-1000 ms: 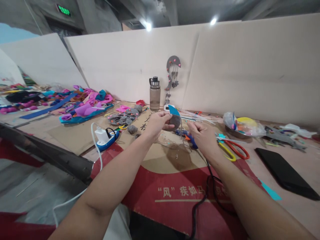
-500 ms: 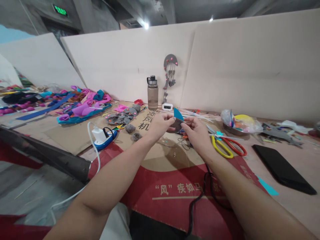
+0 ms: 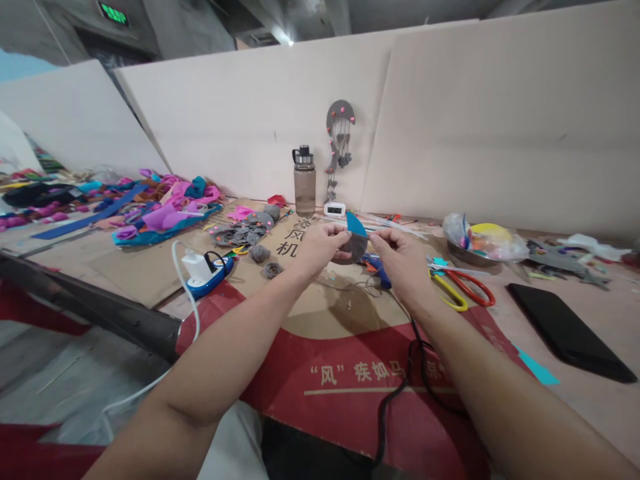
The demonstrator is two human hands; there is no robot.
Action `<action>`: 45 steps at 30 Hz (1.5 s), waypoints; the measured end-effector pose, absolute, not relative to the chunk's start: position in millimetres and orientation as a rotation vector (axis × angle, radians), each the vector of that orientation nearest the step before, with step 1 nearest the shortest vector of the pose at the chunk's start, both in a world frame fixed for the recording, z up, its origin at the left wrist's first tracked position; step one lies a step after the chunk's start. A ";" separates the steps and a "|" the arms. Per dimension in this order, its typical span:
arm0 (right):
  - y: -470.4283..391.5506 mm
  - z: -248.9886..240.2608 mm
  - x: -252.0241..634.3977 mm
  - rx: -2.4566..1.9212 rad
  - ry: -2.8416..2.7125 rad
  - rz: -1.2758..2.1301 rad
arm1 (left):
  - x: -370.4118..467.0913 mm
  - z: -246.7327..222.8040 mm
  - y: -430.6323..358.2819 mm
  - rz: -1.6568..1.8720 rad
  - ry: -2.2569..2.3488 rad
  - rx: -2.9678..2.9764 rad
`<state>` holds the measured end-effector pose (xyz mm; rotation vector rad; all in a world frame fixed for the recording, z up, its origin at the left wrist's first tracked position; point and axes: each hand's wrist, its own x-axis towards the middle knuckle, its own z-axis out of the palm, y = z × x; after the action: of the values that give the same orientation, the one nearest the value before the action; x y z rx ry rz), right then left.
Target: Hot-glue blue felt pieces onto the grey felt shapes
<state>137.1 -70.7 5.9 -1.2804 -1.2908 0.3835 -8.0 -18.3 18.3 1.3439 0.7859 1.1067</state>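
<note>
My left hand [image 3: 326, 247] pinches a grey felt piece [image 3: 356, 249] by its left side, above the cardboard. A blue felt piece [image 3: 356, 225] stands up from the top of the grey one. At its right edge, my right hand [image 3: 395, 257] has thumb and forefinger closed together; what sits between those fingertips is too small to make out. Below and behind the right hand lies a blue tool [image 3: 381, 273] with a cord. Grey yarn balls [image 3: 259, 254] rest left of my left hand.
Scissors with red and yellow handles [image 3: 470, 287] and a black phone [image 3: 570, 330] lie at the right. A bottle [image 3: 305, 183] and small clock [image 3: 335, 209] stand behind. A power strip [image 3: 213, 277] is left; a bowl [image 3: 473, 257] is back right.
My right hand has shifted slightly right, away from the middle of the grey piece to its edge. More of the grey piece and the blue tool shows. The view has tilted slightly.
</note>
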 end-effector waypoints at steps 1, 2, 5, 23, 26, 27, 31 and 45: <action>-70.1 5.2 137.6 -1.281 -1.290 0.373 | -7.8 18.1 -18.5 1.105 0.783 1.340; -69.5 4.3 138.0 -1.283 -1.284 0.375 | -7.7 17.8 -18.6 1.104 0.779 1.336; -67.3 0.8 139.4 -1.288 -1.250 0.415 | -7.1 16.7 -18.3 1.107 0.769 1.315; -72.5 12.8 132.5 -1.182 -0.998 0.820 | -6.0 11.8 -14.1 1.000 0.638 1.171; -72.7 14.9 133.2 -1.137 -0.985 0.887 | -8.0 12.0 -10.4 0.930 0.617 1.089; -72.1 14.8 134.3 -1.121 -0.981 0.896 | -8.7 12.0 -9.5 0.899 0.603 1.075; -68.5 12.9 139.7 -1.080 -0.943 0.910 | -10.8 12.2 -7.7 0.830 0.539 1.083; -71.1 8.7 129.7 -1.105 -0.950 0.879 | -8.0 11.0 -14.0 0.877 0.610 1.120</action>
<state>129.7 -71.1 8.7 -1.1052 -0.9499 0.8791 -8.0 -14.0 11.0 1.1198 0.6099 0.8766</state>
